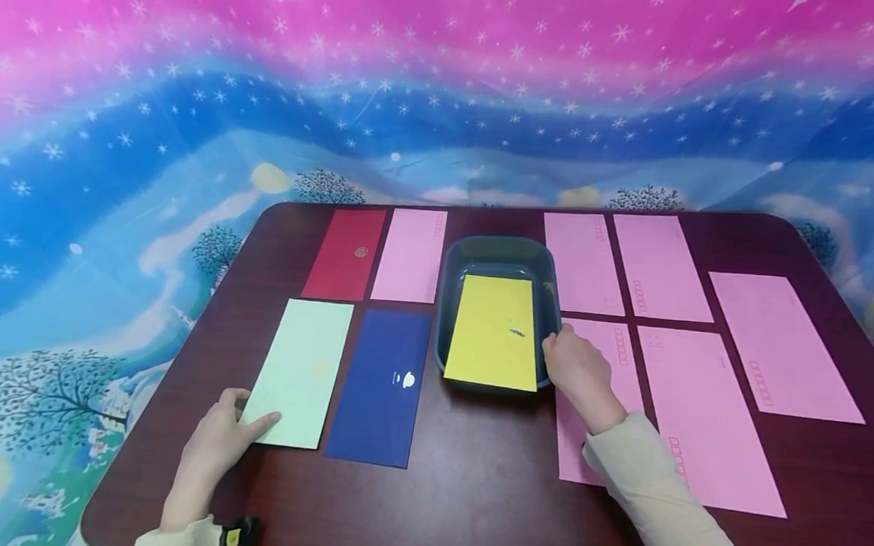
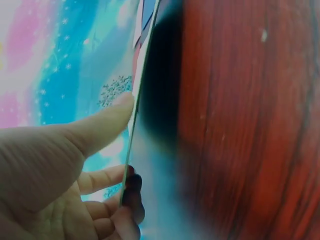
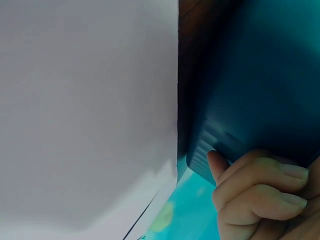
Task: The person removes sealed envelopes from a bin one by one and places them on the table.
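A pale green envelope (image 1: 299,373) lies toward the left side of the table. My left hand (image 1: 218,439) pinches its lower left corner, thumb on top and fingers underneath. Seen edge-on in the left wrist view, the envelope (image 2: 136,120) stands off the wood near the hand. With my right hand (image 1: 584,372) I grip the right side of a dark blue-green plastic tub (image 1: 444,307) in the middle. A yellow envelope (image 1: 489,335) lies in the tub, its near end over the front rim. Curled right fingers (image 3: 262,192) show against the tub's wall (image 3: 260,100).
Beside the green envelope lies a navy envelope (image 1: 381,386). Behind are a red envelope (image 1: 344,255) and a pink envelope (image 1: 410,255). Several more pink envelopes (image 1: 714,415) cover the right side of the dark wooden table (image 1: 453,508). A patterned cloth (image 1: 448,98) hangs behind.
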`<control>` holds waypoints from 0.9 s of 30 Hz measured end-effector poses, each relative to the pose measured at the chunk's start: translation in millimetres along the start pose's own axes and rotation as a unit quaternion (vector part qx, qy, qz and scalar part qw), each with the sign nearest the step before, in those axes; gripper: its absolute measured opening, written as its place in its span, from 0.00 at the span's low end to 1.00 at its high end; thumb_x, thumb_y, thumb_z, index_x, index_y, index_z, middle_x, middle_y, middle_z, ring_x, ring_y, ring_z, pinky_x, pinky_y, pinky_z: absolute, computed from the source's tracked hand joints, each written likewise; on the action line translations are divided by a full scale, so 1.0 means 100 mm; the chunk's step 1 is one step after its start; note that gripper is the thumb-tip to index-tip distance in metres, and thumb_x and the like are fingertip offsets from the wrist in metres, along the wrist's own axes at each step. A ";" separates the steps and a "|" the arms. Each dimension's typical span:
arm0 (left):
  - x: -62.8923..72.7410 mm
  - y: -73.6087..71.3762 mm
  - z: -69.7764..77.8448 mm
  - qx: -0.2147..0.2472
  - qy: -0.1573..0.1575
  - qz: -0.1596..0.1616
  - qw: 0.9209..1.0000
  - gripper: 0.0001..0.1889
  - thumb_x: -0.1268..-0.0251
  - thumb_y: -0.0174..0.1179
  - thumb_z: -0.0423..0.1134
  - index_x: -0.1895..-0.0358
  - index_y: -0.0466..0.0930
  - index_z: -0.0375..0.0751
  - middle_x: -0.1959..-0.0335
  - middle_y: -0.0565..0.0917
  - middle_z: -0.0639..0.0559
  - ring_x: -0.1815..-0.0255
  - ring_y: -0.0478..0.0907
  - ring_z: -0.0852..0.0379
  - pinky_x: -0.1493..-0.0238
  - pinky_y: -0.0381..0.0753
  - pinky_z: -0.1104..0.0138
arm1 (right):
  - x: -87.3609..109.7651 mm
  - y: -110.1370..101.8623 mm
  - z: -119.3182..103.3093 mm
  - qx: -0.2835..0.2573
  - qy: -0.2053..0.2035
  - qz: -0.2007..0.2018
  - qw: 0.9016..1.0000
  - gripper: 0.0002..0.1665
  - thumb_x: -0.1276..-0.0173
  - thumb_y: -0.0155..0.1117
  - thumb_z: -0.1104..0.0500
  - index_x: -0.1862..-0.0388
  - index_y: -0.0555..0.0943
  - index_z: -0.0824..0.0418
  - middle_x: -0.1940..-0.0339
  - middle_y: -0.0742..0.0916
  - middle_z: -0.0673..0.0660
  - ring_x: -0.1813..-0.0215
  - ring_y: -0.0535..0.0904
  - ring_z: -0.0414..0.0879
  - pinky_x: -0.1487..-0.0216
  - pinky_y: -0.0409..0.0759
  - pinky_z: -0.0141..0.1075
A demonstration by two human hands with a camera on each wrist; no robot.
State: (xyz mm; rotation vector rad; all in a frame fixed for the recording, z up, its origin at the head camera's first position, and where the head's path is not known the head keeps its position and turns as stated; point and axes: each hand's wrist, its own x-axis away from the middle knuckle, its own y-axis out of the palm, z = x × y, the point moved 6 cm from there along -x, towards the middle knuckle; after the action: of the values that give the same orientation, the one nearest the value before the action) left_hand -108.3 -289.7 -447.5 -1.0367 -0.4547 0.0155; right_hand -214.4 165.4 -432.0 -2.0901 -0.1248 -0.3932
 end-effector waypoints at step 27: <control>0.01 0.10 0.04 0.004 -0.022 0.001 1.000 0.40 0.37 0.58 0.53 0.34 0.56 0.25 0.42 0.66 0.21 0.43 0.67 0.30 0.47 0.69 0.39 | 0.00 0.00 0.00 0.002 0.000 0.001 1.000 0.26 0.24 0.36 0.54 0.47 0.67 0.76 0.77 0.74 0.61 0.77 0.71 0.50 0.77 0.66 0.35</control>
State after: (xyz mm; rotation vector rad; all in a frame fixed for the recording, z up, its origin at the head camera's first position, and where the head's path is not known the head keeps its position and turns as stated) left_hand -106.7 -280.7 -454.1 -1.0303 -0.4933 0.0412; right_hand -214.2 165.7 -431.7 -2.0867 -0.1245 -0.3915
